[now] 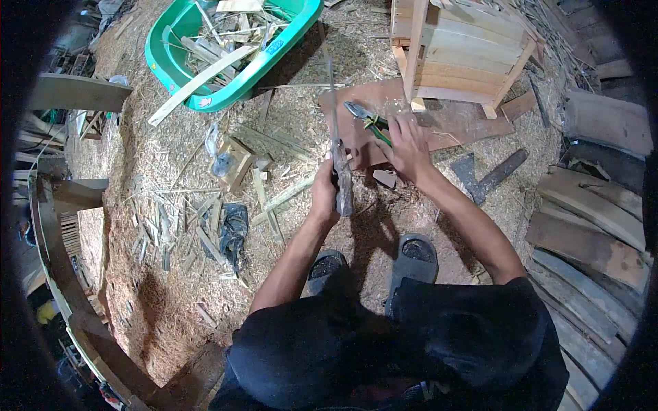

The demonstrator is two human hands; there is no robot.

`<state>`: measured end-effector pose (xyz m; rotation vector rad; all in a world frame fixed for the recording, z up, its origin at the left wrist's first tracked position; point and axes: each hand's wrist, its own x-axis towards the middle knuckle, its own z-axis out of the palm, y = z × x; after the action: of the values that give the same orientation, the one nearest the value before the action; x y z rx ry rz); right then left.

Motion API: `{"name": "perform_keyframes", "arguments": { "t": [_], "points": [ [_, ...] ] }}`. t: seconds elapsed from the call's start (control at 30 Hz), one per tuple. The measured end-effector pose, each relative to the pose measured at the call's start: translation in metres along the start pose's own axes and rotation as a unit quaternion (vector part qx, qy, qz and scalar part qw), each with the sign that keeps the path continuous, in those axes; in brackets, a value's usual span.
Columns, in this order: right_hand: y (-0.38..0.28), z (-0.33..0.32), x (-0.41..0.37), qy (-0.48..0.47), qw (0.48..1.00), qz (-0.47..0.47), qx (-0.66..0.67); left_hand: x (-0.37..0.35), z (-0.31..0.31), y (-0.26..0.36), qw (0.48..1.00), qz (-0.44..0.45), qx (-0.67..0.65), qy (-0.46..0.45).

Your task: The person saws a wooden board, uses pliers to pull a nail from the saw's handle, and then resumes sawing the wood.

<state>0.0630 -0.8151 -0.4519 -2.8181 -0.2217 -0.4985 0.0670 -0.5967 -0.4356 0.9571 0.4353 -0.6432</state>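
My left hand (325, 190) is wrapped round the worn handle of what looks like a hand saw (343, 181). Its thin blade is seen nearly edge-on and points away from me, towards the green tub. My right hand (410, 149) is closed on a pair of pliers (376, 126) with green and dark handles, the thumb on one side and the fingers on the other. The metal jaws point up and left, over a reddish-brown board (353, 144) on the ground. Part of the handles is hidden under the fingers. A small pale block (385, 179) lies near my right wrist.
A green tub (236, 96) full of wood scraps stands at the upper left. A wooden crate-like piece (469, 55) rests on the board's far side. An angled dark piece (490, 177) lies to the right. Curved planks (589, 205) are stacked at far right; sawdust and offcuts cover the ground.
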Motion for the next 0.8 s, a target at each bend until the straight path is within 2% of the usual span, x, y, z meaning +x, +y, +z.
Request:
{"name": "perform_keyframes", "arguments": {
  "t": [0.1,0.13,0.17,0.2,0.23,0.27,0.33,0.43,0.53,0.57,0.7,0.8],
  "points": [
    [0.003,0.023,-0.001,-0.091,0.989,0.119,0.019,-0.006,-0.004,0.006,0.996,0.014,0.082,-0.026],
    [-0.005,0.003,0.002,-0.122,0.953,0.216,0.172,-0.012,-0.001,0.013,0.994,0.022,0.101,-0.019],
    [-0.021,-0.035,0.005,-0.150,0.885,0.305,0.318,-0.017,0.003,0.019,0.992,0.029,0.120,-0.013],
    [-0.032,-0.057,0.005,-0.173,0.788,0.380,0.452,-0.023,0.010,0.028,0.990,0.049,0.131,-0.016],
    [-0.032,-0.057,-0.002,-0.139,0.863,0.321,0.364,-0.029,0.016,0.035,0.988,0.069,0.140,-0.019],
    [-0.040,-0.058,-0.015,-0.082,0.882,0.276,0.374,-0.033,0.017,0.037,0.985,0.083,0.151,-0.021],
    [-0.066,-0.080,-0.030,0.031,0.903,0.189,0.384,-0.031,0.003,0.034,0.988,0.052,0.144,-0.015],
    [-0.068,-0.082,-0.039,0.007,0.939,0.042,0.342,-0.037,0.017,0.037,0.988,0.069,0.139,-0.005],
    [-0.087,-0.111,-0.027,-0.020,0.929,0.088,0.358,-0.035,0.010,0.035,0.991,0.032,0.130,-0.008],
    [-0.095,-0.121,-0.024,-0.022,0.908,0.128,0.399,-0.033,0.006,0.033,0.990,0.028,0.138,-0.012],
    [-0.088,-0.116,-0.025,-0.049,0.927,0.144,0.344,-0.039,0.012,0.036,0.989,0.020,0.146,-0.005],
    [-0.095,-0.120,-0.022,0.024,0.931,0.114,0.345,-0.041,0.010,0.037,0.981,0.023,0.191,-0.011]
  ]
}}
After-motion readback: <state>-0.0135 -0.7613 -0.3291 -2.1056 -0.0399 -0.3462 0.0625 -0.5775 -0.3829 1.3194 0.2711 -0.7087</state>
